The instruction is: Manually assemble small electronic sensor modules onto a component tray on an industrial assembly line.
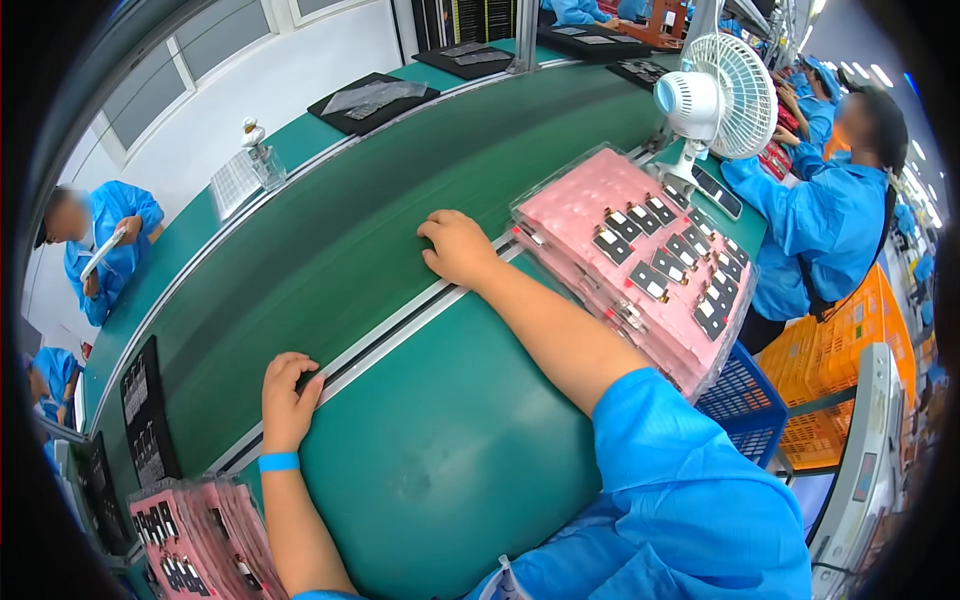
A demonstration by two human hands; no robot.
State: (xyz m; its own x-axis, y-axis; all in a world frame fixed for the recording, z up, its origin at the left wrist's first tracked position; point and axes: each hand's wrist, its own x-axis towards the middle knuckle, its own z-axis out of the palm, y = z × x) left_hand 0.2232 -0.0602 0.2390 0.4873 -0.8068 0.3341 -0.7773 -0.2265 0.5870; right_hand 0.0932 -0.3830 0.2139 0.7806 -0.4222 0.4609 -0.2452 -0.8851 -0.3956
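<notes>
1. Left trays [196, 525]: pink, stacked, bearing black parts [183, 578]. A knock from the left elbow could jolt some loose.
2. Left hand [291, 400]: fingers loosely curled, gripping nothing visible, at the rail [385, 325] along the belt [330, 270]. Fingertips might be dragged against that edge if the belt runs; I cannot tell whether it does.
3. Right hand [460, 248]: fingers bent but apart, no object between them, over the belt, which lies just beyond the rail.
4. Right trays [575, 195]: a loaded pink stack close beside the right forearm; an outward sweep could shove it askew.
5. Fan [718, 95]: behind that stack; its draught, if on, might shift light parts.
6. Surface: the green desk [460, 400] on the near side of the rail is smooth and slightly glossy.
7. Room: across the belt, a far worker [115, 245] in blue holds something flat and pale; at right, a blue crate [745, 400], orange crates [840, 340] and a near worker [840, 200].
</notes>
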